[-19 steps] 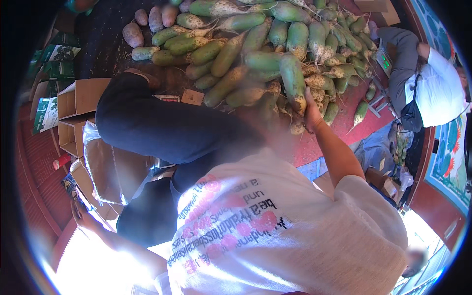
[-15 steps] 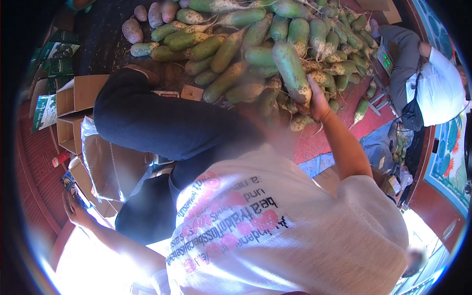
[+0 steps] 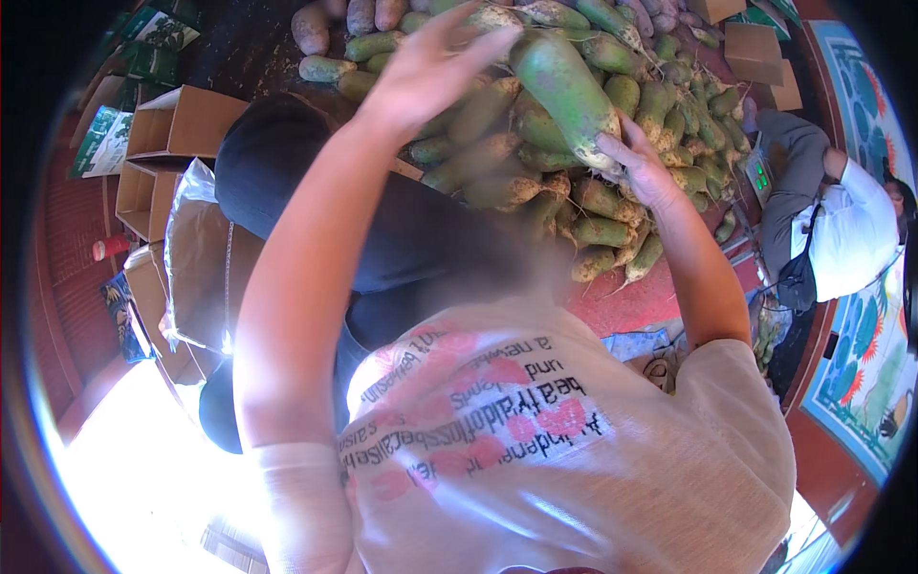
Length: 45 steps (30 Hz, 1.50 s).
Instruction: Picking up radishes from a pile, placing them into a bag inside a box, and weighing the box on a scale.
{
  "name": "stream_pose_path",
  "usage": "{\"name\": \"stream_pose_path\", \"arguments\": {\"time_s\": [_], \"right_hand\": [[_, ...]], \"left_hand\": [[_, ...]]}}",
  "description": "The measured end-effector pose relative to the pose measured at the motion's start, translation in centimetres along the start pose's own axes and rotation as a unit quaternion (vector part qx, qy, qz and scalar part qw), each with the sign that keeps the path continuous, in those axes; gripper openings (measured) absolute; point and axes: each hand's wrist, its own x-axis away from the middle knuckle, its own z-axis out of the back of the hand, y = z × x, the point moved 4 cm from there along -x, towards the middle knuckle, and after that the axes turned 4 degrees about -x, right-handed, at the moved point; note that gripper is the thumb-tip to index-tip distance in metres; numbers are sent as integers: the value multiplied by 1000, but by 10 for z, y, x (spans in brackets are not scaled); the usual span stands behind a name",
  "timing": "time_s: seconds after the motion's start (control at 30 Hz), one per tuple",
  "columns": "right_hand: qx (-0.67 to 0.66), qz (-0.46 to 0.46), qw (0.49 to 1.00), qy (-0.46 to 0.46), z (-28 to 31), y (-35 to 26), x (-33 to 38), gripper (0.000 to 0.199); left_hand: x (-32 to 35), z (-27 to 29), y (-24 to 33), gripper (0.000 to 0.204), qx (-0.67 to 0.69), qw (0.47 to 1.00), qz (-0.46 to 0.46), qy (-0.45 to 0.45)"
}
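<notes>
A large green radish (image 3: pixel 564 91), pale and soil-marked at its lower end, is held up over the pile by my right hand (image 3: pixel 639 158). The fingers of that hand wrap round the pale end. My left hand (image 3: pixel 435 72) reaches in from the left, fingers spread, close to the radish's upper end; it holds nothing that I can see. Beneath both hands lies a heap of green radishes (image 3: pixel 593 230), many with dirt and thin roots. My left forearm hides part of the heap's left side.
Open cardboard boxes (image 3: pixel 191 124) and a plastic-lined box (image 3: pixel 196 258) stand at my left. Reddish-purple radishes (image 3: pixel 311 29) lie at the far left of the heap. At the right sits another person (image 3: pixel 841 225) beside a scale with a green display (image 3: pixel 758 175).
My left hand has swung up from the lower left to the radish's upper end. My right hand still holds the radish, now tilted more to the left.
</notes>
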Motion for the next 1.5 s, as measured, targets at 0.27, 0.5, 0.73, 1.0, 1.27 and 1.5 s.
{"name": "stream_pose_path", "arguments": {"time_s": [0.27, 0.5, 0.73, 1.0, 1.27, 1.5], "right_hand": [[167, -8, 984, -58, 6, -47, 1, 93], [99, -47, 989, -95, 15, -11, 12, 99], [534, 23, 844, 47, 72, 39, -36, 80], [763, -92, 639, 41, 87, -6, -82, 83], [681, 302, 631, 215, 89, 67, -61, 64], [665, 161, 727, -50, 7, 201, -1, 76]], "left_hand": [[-24, -41, -24, 46, -157, 983, -81, -40], [-14, -48, -94, 46, -45, 991, -129, 10], [-10, -27, -117, 38, -132, 963, 235, -18], [-15, -1, -133, 45, 24, 955, 293, 48], [-9, -2, -133, 36, 38, 955, 291, 46], [-5, -2, -130, 32, 61, 954, 285, 71]]}}
